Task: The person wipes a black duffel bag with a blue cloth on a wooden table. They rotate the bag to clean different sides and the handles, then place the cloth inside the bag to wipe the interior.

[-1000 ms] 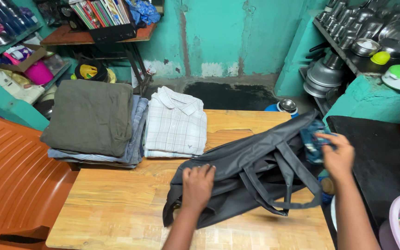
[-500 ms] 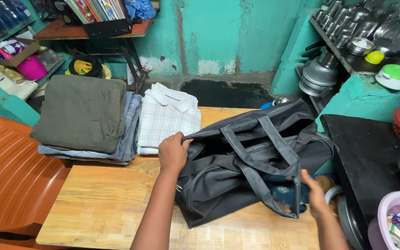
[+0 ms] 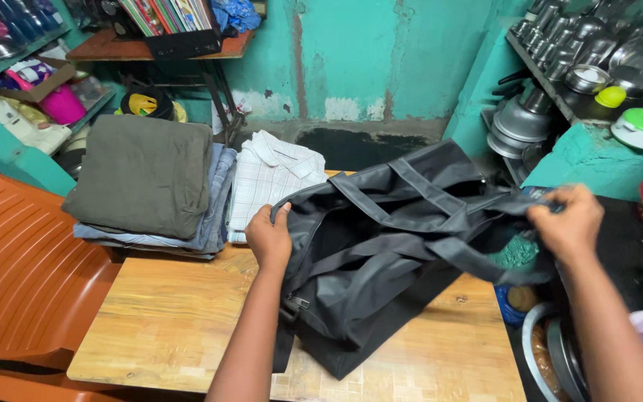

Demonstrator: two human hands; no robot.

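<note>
Hands gripped opposite ends of the black duffel bag [image 3: 381,253]: left hand [image 3: 269,240] clenched its rim, right hand [image 3: 568,223] its strap, above the wooden table [image 3: 165,320].

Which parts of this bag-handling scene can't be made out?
- Black bag interior: head view, dark, hidden by its own fabric.
- Right hand fingertips: curled into the bag's edge.
- Checked shirt: right part behind the bag and left hand.
- Lower folded clothes: under the olive garment.

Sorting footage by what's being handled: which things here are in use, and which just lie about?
In use: black bag, left hand, right hand.
Lying about: folded clothes, checked shirt, orange chair, steel pots.
</note>
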